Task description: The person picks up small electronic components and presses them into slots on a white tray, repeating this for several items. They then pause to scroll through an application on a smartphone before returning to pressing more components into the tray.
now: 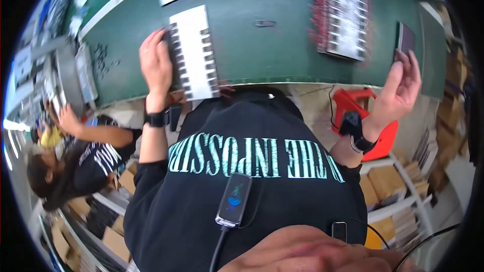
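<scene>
At this moment I think the step is to steady one piece with the left side and handle another with the right, so each of my hands needs a different care. My left hand (pixel 156 60) lies along the left long edge of the white strip (pixel 194 53) with dark tabs on both sides; its fingers are together and a little bent, and I cannot tell if they truly grip the strip or only rest against it. To do this well, I would guide by the long edge with light pressure and not bend the dark tabs. The near end of the strip comes past the edge of the green table (pixel 272 60), so in my judgement a downward push there could tip it. My right hand (pixel 403 83) is half spread, palm partly turned up, with its fingertips at the near end of the dark flat block (pixel 406 38); whether they pinch it, I cannot tell. It would be safer to take this block by its two sides. The strip is therefore just to the right of my left hand, and the block is directly beyond my right fingertips. The white stack with red wires (pixel 348 15) lies between them, nearer to the block, well apart from the strip.
</scene>
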The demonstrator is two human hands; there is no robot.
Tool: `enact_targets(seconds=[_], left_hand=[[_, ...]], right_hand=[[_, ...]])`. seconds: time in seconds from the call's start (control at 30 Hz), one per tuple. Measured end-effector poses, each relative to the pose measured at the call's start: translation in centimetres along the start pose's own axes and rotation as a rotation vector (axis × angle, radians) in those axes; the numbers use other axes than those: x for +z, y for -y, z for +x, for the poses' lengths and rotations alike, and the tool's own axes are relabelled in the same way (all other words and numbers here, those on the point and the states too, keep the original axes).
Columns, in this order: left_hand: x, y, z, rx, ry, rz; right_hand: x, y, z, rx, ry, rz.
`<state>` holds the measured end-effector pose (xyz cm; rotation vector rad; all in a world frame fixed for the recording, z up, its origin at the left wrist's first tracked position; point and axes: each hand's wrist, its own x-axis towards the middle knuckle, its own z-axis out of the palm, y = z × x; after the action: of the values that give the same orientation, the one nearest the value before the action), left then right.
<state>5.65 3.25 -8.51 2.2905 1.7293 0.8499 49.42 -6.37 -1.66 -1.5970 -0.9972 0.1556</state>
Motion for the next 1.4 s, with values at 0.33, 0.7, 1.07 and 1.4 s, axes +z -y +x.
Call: enact_targets(seconds=[0.33,0.7,1.07,1.4], left_hand=[[-3.5,0.5,-2.1,-0.105,-0.175,-0.189],[-9.1,7.4,-4.0,-0.206,-0.298,0.033],[-12.2,18.9,-3.0,-0.330,-0.338,0.183],[-11.6,22.6,2.7,-0.052,0.098,0.286]], right_hand=[[14.5,5.3,-4.2,-0.389,0.746,-0.075],[22.6,7.3,-6.5,-0.601,1.037,-0.100],[22.5,9.6,-6.6,-0.522,1.099,-0.154],[24.1,6.7,-7.4,-0.452,1.175,-0.266]])
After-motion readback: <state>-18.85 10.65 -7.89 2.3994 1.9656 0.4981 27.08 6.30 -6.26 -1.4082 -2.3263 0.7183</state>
